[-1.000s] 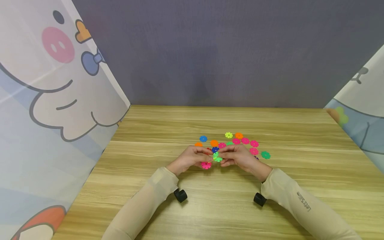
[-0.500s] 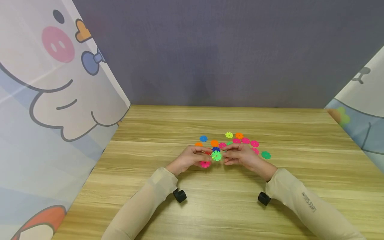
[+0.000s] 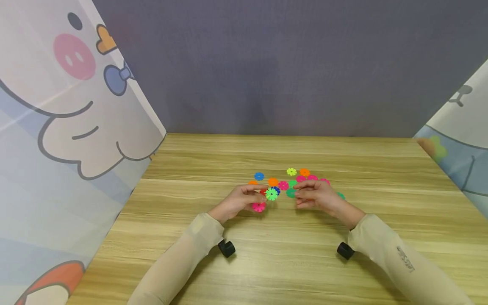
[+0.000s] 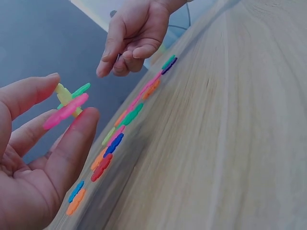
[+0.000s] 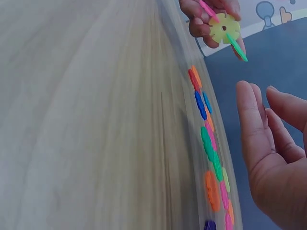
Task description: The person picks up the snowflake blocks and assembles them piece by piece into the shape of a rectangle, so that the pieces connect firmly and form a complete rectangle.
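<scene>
Three flower-shaped discs, joined in a bunch, are held up over the worktop (image 3: pixel 282 267) by the left hand (image 3: pixel 242 201).
The left hand's fingers pinch the yellow disc (image 5: pixel 220 34), and a pink disc (image 4: pixel 66 111) and a light green disc (image 3: pixel 271 194) stick out of it. The right hand (image 3: pixel 320 198) is near but not touching the bunch, its fingers a little bent, with a gap between them and the thumb. More loose discs lie flat just past the hands: a dark blue disc (image 3: pixel 277 191), partly behind the light green one, a red disc (image 4: pixel 101 167), a dark green disc (image 3: pixel 290 193) and a blue disc (image 3: pixel 259 176). The right hand hides some of them in the head view. Behind the worktop is a grey wall (image 3: pixel 286 67).
</scene>
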{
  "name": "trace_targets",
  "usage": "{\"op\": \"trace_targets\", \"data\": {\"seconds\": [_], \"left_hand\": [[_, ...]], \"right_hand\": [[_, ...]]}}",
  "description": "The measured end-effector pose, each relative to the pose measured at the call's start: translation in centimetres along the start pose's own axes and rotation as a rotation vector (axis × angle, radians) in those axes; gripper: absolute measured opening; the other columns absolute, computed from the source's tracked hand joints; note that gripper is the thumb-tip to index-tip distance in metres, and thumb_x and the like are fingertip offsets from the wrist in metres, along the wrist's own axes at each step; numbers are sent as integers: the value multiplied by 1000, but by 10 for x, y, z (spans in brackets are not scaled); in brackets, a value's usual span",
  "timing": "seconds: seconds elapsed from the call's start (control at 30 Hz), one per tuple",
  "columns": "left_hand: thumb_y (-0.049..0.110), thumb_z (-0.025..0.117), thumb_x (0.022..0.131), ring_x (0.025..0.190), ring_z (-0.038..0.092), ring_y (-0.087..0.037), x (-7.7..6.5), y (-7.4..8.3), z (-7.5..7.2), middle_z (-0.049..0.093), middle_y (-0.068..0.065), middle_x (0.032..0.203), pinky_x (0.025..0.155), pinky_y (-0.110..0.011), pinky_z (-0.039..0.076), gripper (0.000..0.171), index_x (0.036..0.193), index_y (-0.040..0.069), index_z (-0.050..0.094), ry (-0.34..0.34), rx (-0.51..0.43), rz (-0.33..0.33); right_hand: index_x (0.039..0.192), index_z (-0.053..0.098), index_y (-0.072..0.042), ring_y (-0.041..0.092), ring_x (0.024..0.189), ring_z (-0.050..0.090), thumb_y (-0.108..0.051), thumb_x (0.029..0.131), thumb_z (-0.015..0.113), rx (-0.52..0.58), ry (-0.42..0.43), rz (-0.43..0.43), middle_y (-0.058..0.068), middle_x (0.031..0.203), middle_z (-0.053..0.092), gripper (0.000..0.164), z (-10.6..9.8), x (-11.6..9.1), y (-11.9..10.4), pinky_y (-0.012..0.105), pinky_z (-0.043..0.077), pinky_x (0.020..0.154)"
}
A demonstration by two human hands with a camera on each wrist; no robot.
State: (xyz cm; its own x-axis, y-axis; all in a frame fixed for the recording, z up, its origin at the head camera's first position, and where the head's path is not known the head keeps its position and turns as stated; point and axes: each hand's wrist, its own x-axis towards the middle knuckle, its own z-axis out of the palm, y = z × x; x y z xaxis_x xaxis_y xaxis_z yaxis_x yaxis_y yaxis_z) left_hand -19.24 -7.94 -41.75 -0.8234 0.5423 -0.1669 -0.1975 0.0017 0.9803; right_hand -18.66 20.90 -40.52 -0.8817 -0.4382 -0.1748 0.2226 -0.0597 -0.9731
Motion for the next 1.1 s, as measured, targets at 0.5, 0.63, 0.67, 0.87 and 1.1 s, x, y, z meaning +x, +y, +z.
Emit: {"op": "trace_targets", "data": {"seconds": [0.5,0.63,0.67,0.87,1.1], "left_hand": [[0,61,96,80,63,-11,-1,0,-2,66,0,98,70,-27,57,48,142,-2,51,19,0,-19],[0,60,96,78,62,-10,-2,0,-3,65,-1,97,69,-26,57,49,143,-2,50,15,-4,-17],[0,60,96,77,62,-10,-2,0,-3,65,-1,97,69,-26,57,49,143,-2,50,15,-6,-17],[-1,60,96,76,61,-10,-2,0,-2,64,-1,96,68,-25,56,49,143,-2,50,23,-5,-26],[0,60,97,76,60,-10,-3,2,-3,63,-1,97,68,-25,56,49,144,-1,49,19,0,-32]], "right_hand": [[119,59,9,18,76,70,6,97,56,-68,47,35,12,93,69,23,-26,-13,-7,34,60,75],[119,62,5,18,76,70,5,97,57,-90,50,41,10,93,69,22,-35,-16,-8,34,60,74],[118,63,4,18,76,70,5,97,58,-98,50,40,10,92,69,22,-37,-17,-8,34,60,74],[124,56,11,21,79,71,6,94,62,-154,48,40,10,94,66,31,-47,-26,-9,36,60,74],[122,51,17,21,81,72,5,90,67,-229,96,75,10,97,65,38,-57,-31,-9,37,60,72]]}}
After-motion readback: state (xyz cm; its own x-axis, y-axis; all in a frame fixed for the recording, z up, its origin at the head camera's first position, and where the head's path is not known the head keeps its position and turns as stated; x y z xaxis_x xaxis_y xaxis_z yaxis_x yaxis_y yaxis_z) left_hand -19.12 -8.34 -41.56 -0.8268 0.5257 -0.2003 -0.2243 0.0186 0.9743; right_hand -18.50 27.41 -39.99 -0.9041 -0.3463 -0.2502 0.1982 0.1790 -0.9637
